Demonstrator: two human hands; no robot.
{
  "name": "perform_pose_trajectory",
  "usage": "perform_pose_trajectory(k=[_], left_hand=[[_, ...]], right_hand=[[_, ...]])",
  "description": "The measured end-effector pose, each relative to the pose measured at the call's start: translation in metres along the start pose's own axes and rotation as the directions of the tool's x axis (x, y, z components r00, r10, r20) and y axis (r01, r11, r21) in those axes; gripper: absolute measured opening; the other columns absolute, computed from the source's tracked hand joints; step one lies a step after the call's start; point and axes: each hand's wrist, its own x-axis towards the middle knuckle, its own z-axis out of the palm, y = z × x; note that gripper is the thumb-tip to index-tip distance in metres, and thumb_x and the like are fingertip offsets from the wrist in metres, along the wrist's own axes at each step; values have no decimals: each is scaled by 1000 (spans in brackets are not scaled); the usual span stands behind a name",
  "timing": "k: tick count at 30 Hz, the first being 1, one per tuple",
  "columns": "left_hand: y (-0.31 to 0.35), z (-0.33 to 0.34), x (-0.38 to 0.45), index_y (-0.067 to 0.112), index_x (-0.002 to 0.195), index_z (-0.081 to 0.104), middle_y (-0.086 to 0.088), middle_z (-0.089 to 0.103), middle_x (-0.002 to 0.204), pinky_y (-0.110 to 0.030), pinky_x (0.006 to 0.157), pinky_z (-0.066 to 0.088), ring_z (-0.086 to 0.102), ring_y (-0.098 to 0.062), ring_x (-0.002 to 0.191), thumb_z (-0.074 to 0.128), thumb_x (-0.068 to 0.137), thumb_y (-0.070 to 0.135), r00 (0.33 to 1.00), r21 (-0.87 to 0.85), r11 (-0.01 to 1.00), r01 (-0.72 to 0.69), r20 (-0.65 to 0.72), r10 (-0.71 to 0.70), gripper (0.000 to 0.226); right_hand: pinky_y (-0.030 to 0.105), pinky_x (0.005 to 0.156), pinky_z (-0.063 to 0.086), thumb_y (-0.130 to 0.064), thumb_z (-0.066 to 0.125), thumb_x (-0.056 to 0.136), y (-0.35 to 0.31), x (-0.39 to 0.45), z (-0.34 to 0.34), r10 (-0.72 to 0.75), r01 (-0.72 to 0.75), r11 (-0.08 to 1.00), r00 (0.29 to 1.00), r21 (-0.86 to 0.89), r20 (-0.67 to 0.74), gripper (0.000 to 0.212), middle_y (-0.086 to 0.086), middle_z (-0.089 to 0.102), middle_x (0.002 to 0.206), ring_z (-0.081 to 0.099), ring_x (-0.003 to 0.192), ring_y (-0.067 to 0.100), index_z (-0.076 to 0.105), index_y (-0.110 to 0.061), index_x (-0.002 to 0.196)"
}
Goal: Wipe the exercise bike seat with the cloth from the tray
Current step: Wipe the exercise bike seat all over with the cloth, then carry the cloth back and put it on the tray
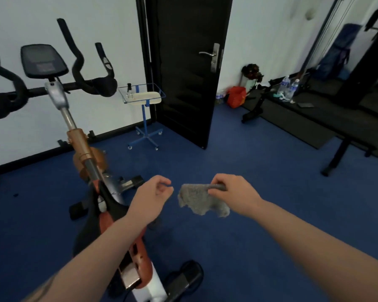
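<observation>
Grey and fluffy, the cloth (202, 200) hangs from my right hand (231, 192), pinched along its top edge between thumb and curled fingers so the rest droops free over the blue floor (238, 149). I judge that hold suits carrying more than wiping; I would want it bunched under the palm before pressing it on anything. My left hand (152, 196) is just beside the cloth, apart from it, fingers loosely curled with thumb near forefinger and nothing in it. It looks poised to take the loose corner or help fold, though that is my guess.

The bike (83, 149) stands to my left, handlebars and console toward the wall. The seat itself I cannot pick out with certainty: my left forearm crosses the frame low in the view, and the dark shape beneath it may be the saddle or only part of the body. The tray (143, 93) sits on its blue wheeled stand by the black door (183, 62), well apart from my hands, so the cloth seems already taken from it and the wiping is not begun.

As for writing, I can read none: the console screen is blank and blurred, and the bottles at the far right are too small for labels.
</observation>
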Motion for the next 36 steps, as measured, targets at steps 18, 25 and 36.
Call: perform_pose_trajectory(k=[18,25,36], left_hand=[[53,129,125,24,94,60,3,65,90,-37,81,53,62,-16,79,51,88,24,933,261,896,360,-106,-344,11],[62,128,183,17,102,59,-5,65,93,-38,80,53,59,-21,77,46,91,23,902,347,835,428,-107,-418,18],[48,94,362,20,99,60,-3,67,101,-37,82,55,64,-20,87,46,91,24,893,356,823,443,-92,-441,17]], right_hand=[[30,61,44,-34,51,97,154,155,-119,-79,102,907,994,-409,73,14,-4,65,96,60,83,18,63,-26,97],[34,67,53,-34,50,96,147,239,-117,-160,201,904,978,-378,137,16,-4,67,98,63,86,19,64,-26,100],[35,66,52,-32,49,97,103,416,-124,-208,275,876,957,-397,204,16,-1,67,96,64,86,20,64,-24,97]])
